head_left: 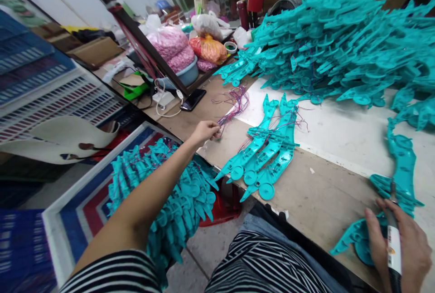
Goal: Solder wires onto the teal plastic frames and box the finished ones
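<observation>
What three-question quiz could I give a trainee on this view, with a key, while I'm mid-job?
1. What does the right hand hold?
2. True or false: the black phone lies inside the crate with the teal parts.
3. The left hand has its fingertips at: (a) blue basin, (b) thin wires, (c) orange bag.

Key: 1. A pen-shaped tool. 2. False; it lies on the tabletop. 3. b.

The long, curved turquoise plastic parts (272,151) look smooth and glossy — the flat brown tabletop (326,197), dull and matt.
</observation>
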### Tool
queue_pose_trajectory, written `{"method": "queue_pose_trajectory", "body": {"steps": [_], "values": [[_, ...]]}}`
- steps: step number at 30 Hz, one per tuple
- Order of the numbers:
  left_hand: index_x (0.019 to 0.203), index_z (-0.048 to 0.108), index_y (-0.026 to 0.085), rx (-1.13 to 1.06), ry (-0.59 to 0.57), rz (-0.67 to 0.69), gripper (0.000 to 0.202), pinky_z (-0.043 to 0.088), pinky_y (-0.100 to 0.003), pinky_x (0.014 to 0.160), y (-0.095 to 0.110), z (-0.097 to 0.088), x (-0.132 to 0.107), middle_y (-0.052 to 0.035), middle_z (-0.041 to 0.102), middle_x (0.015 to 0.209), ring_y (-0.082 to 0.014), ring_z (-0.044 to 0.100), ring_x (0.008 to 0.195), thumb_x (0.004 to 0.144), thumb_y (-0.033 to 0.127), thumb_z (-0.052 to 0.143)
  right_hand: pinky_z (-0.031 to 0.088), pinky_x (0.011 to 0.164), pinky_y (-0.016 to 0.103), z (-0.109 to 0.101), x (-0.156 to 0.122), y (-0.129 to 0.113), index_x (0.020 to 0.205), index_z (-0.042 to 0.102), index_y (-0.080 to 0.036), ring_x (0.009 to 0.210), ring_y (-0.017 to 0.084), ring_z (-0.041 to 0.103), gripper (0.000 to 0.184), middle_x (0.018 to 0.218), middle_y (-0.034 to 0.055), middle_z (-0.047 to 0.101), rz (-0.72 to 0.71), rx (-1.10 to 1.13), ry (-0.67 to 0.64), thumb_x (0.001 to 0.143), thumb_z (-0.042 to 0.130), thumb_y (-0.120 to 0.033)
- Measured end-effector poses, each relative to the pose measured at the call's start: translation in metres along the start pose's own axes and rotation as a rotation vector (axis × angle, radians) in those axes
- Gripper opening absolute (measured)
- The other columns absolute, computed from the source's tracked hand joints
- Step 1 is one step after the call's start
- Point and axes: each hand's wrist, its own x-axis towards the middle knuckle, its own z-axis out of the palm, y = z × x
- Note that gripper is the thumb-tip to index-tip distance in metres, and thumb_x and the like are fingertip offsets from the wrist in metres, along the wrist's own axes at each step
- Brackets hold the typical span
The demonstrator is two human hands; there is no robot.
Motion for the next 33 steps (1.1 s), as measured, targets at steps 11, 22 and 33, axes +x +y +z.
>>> {"method": "queue_pose_trajectory", "body": {"steps": [11,22,33], "values": [[0.094,0.062,0.015,-0.258,-0.462,-0.115,0.029,0.050,-0.023,0.058,0.011,-0.019,-0.012,-0.0081,0.074,0.084,-0.0163,0.068,0.072,0.069,0.014,0.076,0.046,0.104,0.055,0.001,-0.003,0.000,0.117,0.069,-0.013,0.114,0.041,0.064,0.072,0.119,0.0187,0.070,-0.002,-0.026,0.015,0.084,0.043,-0.072],[0.085,0.067,0.013,-0.295,-0.310,-0.065,0.014,0.041,-0.022,0.051,0.032,-0.033,0.031,-0.0018,0.061,0.058,-0.0130,0.056,0.053,0.073,0.014,0.075,0.049,0.100,0.058,0.004,-0.001,0.010,0.118,0.069,-0.016,0.109,0.042,0.066,0.070,0.116,0.0183,0.071,-0.088,-0.039,0.022,0.086,0.041,-0.072],[0.071,0.059,0.016,0.088,0.010,0.128,0.022,0.025,-0.020,0.042,0.038,-0.017,0.049,0.0073,0.043,0.045,-0.0067,0.037,0.040,0.067,0.021,0.080,0.048,0.101,0.062,0.000,-0.002,0.004,0.122,0.068,-0.012,0.112,0.044,0.065,0.075,0.119,0.0206,0.070,-0.101,-0.010,0.043,0.088,0.041,-0.073]]}}
